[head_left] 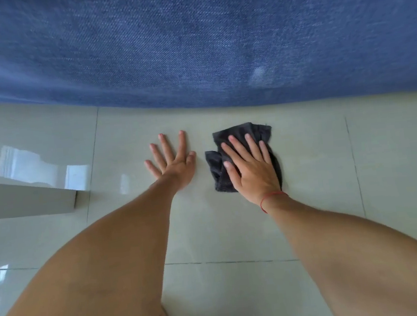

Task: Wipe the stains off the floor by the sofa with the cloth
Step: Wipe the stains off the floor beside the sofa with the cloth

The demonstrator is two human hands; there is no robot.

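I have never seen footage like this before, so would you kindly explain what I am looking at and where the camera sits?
There is no machine here: a person does the job with bare hands. The single picture comes from a wide-angle camera on the person's head, looking forward and down, so both forearms reach into view from the bottom. The left hand lies flat and open on the pale tiled floor, holding nothing. The right hand, with a red string at the wrist, presses flat on a dark cloth spread on the floor; it does not grip it. The blue fabric across the top is the sofa. At the left stands a grey block I cannot identify. No stains show clearly.
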